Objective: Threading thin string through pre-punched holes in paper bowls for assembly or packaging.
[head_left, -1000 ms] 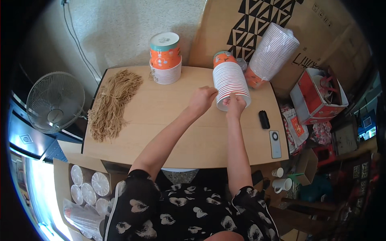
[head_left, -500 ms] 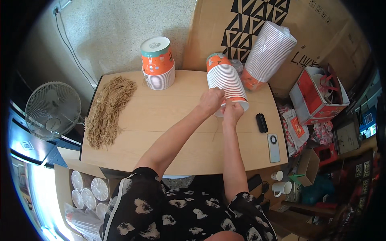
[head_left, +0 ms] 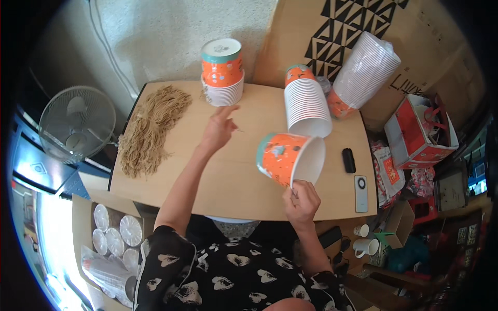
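Orange paper bucket with a teal base band and white inside hangs on its side from the right hand, which pinches its rim between thumb and fingers. Mouth faces right, base points left. Left hand is over the light wood table, off to the bucket's left, fingers part-spread; thin strand shows at the fingertips, can't tell if it's gripped.

Ahead of the right hand, just past the bucket: nested stack of white-rimmed paper buckets lying down, mouth end toward the person. Right of that, plastic-wrapped bucket stack, leaning. Just beyond the left hand: upside-down orange-and-white bucket stack. Left of the left hand: tan bundle of stringy fibre. Right of the right hand: black oblong case, silver phone nearer.
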`<state>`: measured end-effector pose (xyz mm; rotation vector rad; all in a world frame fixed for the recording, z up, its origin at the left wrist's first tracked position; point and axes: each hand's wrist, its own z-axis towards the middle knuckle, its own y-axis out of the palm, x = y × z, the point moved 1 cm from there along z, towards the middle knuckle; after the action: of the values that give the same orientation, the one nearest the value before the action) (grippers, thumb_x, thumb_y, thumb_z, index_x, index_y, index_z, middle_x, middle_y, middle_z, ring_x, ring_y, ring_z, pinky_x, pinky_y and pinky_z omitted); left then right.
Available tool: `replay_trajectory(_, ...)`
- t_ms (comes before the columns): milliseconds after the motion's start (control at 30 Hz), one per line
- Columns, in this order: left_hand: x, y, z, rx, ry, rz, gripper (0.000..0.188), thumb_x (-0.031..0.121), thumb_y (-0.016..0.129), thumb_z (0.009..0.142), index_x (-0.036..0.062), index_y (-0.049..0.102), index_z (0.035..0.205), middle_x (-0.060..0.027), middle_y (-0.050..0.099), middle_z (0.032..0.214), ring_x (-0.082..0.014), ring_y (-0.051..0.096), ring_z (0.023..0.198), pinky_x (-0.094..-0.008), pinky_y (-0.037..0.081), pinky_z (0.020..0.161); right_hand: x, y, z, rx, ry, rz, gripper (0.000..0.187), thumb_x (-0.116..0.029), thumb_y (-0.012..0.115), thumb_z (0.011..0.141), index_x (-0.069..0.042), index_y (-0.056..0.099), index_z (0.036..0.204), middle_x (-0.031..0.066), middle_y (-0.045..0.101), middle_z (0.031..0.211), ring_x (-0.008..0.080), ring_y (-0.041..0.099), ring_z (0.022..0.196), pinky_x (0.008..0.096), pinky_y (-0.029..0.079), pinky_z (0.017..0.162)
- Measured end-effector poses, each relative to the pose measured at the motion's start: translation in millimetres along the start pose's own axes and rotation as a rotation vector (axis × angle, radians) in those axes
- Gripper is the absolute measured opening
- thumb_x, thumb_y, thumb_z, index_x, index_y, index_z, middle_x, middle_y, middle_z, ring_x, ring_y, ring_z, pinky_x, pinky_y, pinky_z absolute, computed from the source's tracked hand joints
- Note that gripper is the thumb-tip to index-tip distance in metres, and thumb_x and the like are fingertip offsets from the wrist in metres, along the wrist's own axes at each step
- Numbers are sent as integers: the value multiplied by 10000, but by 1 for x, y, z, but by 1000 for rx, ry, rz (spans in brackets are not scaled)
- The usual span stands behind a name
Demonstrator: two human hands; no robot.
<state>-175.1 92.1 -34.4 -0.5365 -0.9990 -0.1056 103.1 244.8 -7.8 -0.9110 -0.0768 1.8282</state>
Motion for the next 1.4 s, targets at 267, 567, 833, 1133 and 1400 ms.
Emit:
replay_trajectory(267, 22, -119, -93, -38, -134, 65, 650, -132, 408, 881, 100, 435, 1488, -167, 563, 1324, -180, 707, 741, -300, 558, 586, -43, 75, 7, -249, -362, -172, 168, 14, 699, 725, -66, 561, 778, 68, 587, 742, 256, 588, 687, 388, 443, 609)
replay_trajectory(567, 94, -153, -158, -189, -204, -344, 740, -92, 406, 899, 106, 256, 1596, -139, 543, 1372, -97, 661, 717, -168, 428, 507, -98, 100, 3, -272, -224, 89, 222, -1, 663, 862, -21, 652, 1082, 99, 701, 1007, 249, 652, 835, 363, 525, 746)
replay_trajectory(833, 132, -145, -181, -306, -200, -493, 760, -68, 413, 864, 72, 247, 1593, -136, 551, 1368, -91, 637, 692, -174, 436, 514, -111, 109, -25, -913, 394, 1025, 259, -110, 648, 985, 39, 665, 1196, 20, 699, 984, 84, 606, 898, 268, 508, 794)
replay_trajectory(1133, 129, -123, -203, -416, -339, -561, 810, -136, 379, 804, 112, 338, 1574, -84, 555, 1363, -85, 602, 705, -216, 493, 606, -99, 110, -49, -921, 411, 1133, 253, -148, 645, 990, 16, 668, 1181, 43, 701, 926, 96, 631, 853, 259, 501, 792)
replay_trajectory(1400, 107, -122, -219, -528, -368, -470, 651, -104, 418, 931, 108, 384, 1546, -114, 572, 1385, -104, 660, 722, -241, 555, 660, -62, 87, -61, -1011, 691, 1224, 152, -119, 603, 985, 9, 680, 957, 50, 696, 808, 53, 537, 677, 204, 429, 622)
